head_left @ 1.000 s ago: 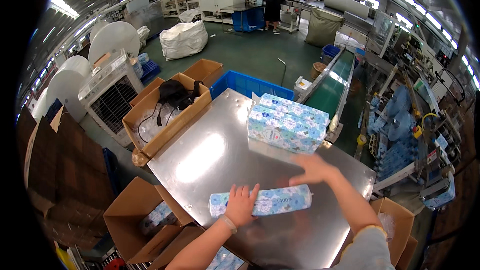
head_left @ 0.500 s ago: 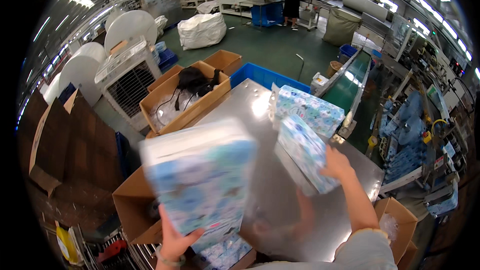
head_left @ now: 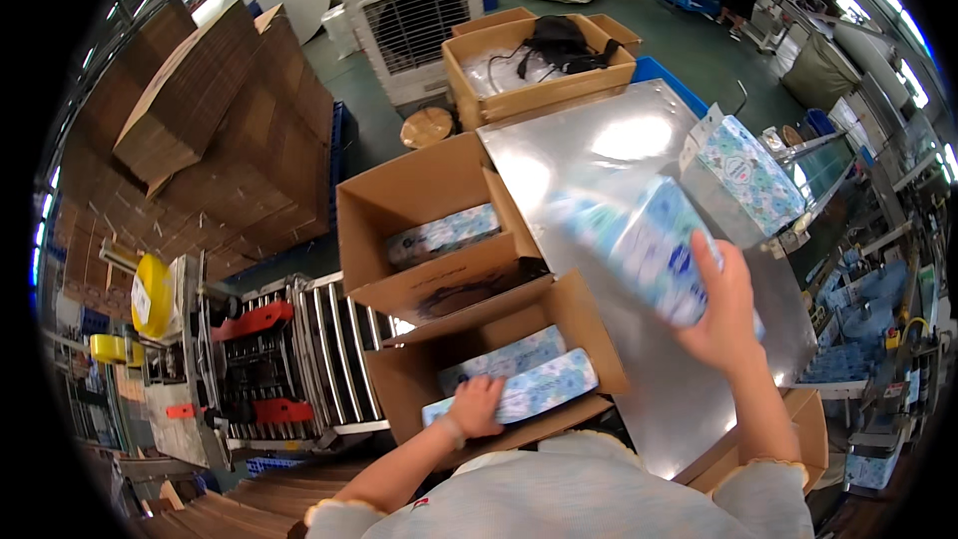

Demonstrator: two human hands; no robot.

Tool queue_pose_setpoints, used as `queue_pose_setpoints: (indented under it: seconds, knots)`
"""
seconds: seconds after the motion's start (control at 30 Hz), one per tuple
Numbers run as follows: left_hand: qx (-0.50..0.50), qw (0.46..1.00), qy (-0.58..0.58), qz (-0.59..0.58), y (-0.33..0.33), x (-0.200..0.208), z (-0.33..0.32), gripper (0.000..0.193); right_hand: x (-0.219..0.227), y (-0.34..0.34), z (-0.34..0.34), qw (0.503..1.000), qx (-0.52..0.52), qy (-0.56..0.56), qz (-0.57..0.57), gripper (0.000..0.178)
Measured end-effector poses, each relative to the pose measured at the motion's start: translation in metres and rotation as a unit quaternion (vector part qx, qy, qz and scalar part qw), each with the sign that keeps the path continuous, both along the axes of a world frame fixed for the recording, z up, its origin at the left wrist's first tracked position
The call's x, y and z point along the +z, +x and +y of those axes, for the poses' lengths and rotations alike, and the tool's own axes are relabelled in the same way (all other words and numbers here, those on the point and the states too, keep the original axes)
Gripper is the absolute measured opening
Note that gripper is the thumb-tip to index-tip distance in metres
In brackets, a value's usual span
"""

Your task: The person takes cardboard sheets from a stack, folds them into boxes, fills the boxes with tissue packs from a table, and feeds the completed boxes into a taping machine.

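Note:
My left hand (head_left: 477, 405) reaches into the near cardboard box (head_left: 407, 379), its fingers over the end of a blue floral tissue pack (head_left: 549, 385). Beside that one in the box lies another tissue pack (head_left: 509, 357). Over the metal table my right hand (head_left: 723, 304) grips a tilted tissue pack (head_left: 667, 258) by its near end, with the thumb on top. The far end of that pack is smeared by motion. One more floral tissue pack (head_left: 748, 178) sits on the table's far right part, apart from my hands.
A second open box (head_left: 424, 175) with a pack inside stands beyond the near one. Both adjoin the metal table (head_left: 544, 155) and a roller conveyor (head_left: 339, 349). Farther off are a box with a black bag (head_left: 559, 40), an air cooler (head_left: 414, 25) and stacked cartons (head_left: 239, 160).
My view has swung left and down. The left hand has lowered its pack from above the table into the near box. My right hand still holds its pack over the table.

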State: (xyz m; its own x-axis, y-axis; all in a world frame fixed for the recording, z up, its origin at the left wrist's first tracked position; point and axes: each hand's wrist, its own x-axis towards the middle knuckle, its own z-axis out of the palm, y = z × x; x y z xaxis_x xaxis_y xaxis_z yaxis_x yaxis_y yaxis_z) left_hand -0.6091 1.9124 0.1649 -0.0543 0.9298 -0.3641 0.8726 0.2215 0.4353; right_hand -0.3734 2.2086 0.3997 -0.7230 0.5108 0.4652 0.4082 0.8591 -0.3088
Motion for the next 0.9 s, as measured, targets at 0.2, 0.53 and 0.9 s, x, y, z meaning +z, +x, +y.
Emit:
queue_pose_setpoints:
  seconds: [0.2,0.53,0.9]
  knots:
    - [-0.028,0.988,0.023,-0.151,0.020,-0.067,0.004,0.093,-0.082,-0.114,-0.112,0.898,0.424,-0.110,-0.046,0.084]
    - [-0.006,0.973,-0.075,-0.219,-0.014,-0.076,0.019,0.065,-0.356,-0.200,-0.120,0.920,0.300,0.081,-0.241,0.063]
    - [-0.060,0.991,-0.119,0.006,-0.069,-0.246,0.077,0.112,-0.206,0.256,-0.031,0.779,-0.614,-0.074,0.103,0.033]
